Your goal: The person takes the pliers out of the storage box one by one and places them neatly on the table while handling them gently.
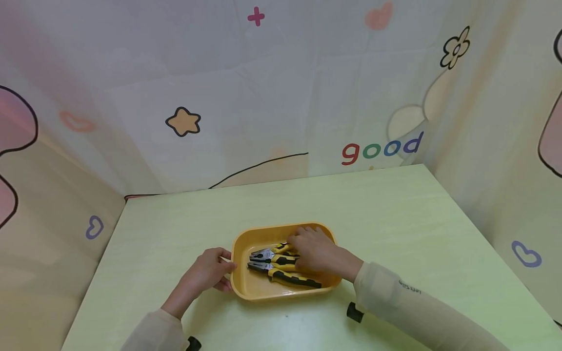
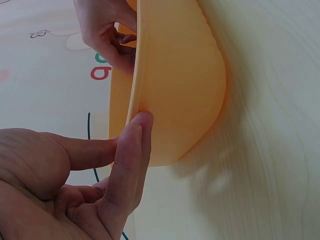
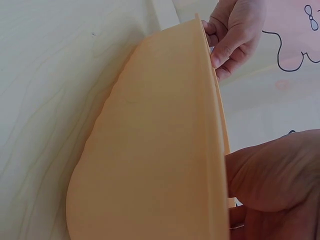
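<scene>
A yellow-orange plastic tray (image 1: 246, 290) stands on the table. Inside lie three pairs of pliers with yellow and black handles: a front pair (image 1: 293, 279), a middle pair (image 1: 283, 259) and a far pair (image 1: 281, 248), jaws toward the left. My left hand (image 1: 210, 270) pinches the tray's left rim, thumb inside and fingers outside, as the left wrist view shows. Over the right part of the tray, my right hand (image 1: 317, 251) reaches in with bent fingers and covers handle ends of the far and middle pliers. The tray wall (image 3: 150, 135) and the hand itself hide its fingertips.
The pale green table (image 1: 175, 219) meets a printed cloth backdrop (image 1: 263, 97) at the back and sides. Black wrist devices (image 1: 354, 312) sit under both sleeves.
</scene>
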A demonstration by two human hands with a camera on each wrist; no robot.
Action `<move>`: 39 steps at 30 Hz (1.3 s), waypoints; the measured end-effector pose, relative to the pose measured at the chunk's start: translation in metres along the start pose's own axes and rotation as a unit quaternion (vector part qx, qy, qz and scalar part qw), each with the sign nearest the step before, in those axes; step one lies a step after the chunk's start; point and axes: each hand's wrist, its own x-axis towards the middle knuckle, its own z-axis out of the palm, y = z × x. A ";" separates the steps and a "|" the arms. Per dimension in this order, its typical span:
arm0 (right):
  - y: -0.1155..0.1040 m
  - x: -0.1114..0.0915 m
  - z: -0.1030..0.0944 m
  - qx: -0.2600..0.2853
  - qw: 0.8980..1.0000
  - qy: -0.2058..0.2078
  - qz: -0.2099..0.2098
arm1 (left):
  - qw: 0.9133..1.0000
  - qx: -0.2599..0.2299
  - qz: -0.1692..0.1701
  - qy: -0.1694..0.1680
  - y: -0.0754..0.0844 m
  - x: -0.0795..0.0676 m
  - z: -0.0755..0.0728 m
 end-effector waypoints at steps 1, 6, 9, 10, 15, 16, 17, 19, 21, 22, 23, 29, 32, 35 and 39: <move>0.000 0.000 0.000 -0.001 1.000 0.000 -0.002 | 1.000 0.000 0.000 0.000 0.000 0.000 0.000; 0.002 0.001 0.000 -0.002 1.000 0.001 -0.009 | 1.000 -0.003 0.001 0.000 -0.002 0.002 -0.001; 0.004 0.000 0.000 0.000 1.000 0.002 -0.017 | 1.000 -0.004 0.001 -0.001 -0.002 0.002 0.000; 0.004 0.000 0.000 0.002 1.000 0.003 -0.019 | 1.000 -0.006 0.000 -0.001 -0.002 0.002 0.000; 0.005 -0.002 0.003 0.002 0.999 0.013 -0.031 | 1.000 -0.007 0.005 0.002 -0.002 0.002 0.000; 0.005 -0.002 0.003 0.004 0.999 0.017 -0.035 | 1.000 -0.007 0.005 0.003 -0.002 0.002 0.000; 0.006 -0.002 0.004 0.004 0.999 0.022 -0.039 | 1.000 -0.006 0.006 0.003 -0.002 0.002 0.000; 0.006 -0.002 0.005 0.004 0.998 0.033 -0.048 | 1.000 -0.008 0.006 0.004 -0.002 0.001 0.000; 0.007 -0.002 0.005 0.003 0.998 0.040 -0.053 | 1.000 -0.011 0.006 0.004 -0.002 0.001 0.000; 0.007 -0.001 0.006 0.003 0.998 0.040 -0.054 | 1.000 -0.012 0.006 0.004 -0.002 0.001 0.000; 0.008 -0.001 0.005 0.001 0.998 0.038 -0.055 | 1.000 -0.014 0.007 0.004 -0.002 0.001 0.001; 0.006 0.001 0.002 0.017 0.998 0.010 -0.051 | 1.000 -0.015 0.010 0.005 -0.002 0.001 0.001; 0.005 0.001 0.001 0.029 0.999 -0.003 -0.046 | 1.000 -0.011 0.011 0.005 -0.001 0.001 0.001; 0.004 0.000 -0.001 0.038 0.998 -0.016 -0.043 | 1.000 -0.010 0.011 0.004 -0.001 0.000 0.000; 0.003 -0.002 -0.003 0.056 0.997 -0.035 -0.036 | 1.000 -0.012 0.011 0.004 -0.001 0.000 0.000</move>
